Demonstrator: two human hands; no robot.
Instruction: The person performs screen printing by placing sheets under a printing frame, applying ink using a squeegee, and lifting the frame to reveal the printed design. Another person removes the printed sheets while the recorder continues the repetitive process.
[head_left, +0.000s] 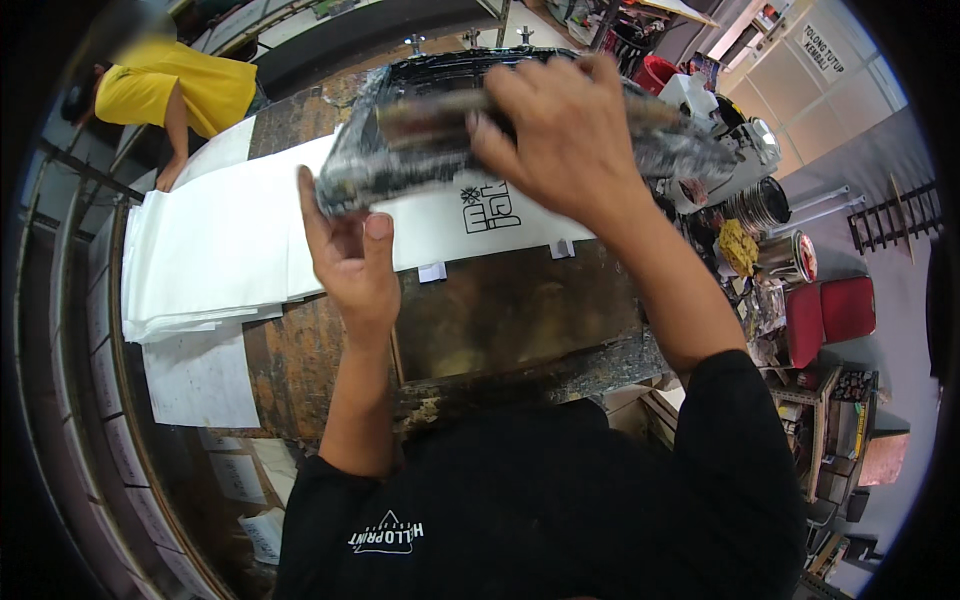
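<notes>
sheets on scuffed table, chair nearby

Squeegee blurred, perhaps wood; sheets smooth, matt.

Head camera: is looking down and forward from the wearer's head
Black shirt: is filling the lower edge, lying nearest the lens
Worktable: is spanning the middle, near
Pale door: is tilting in the fisheye's upper right, farther off
</notes>
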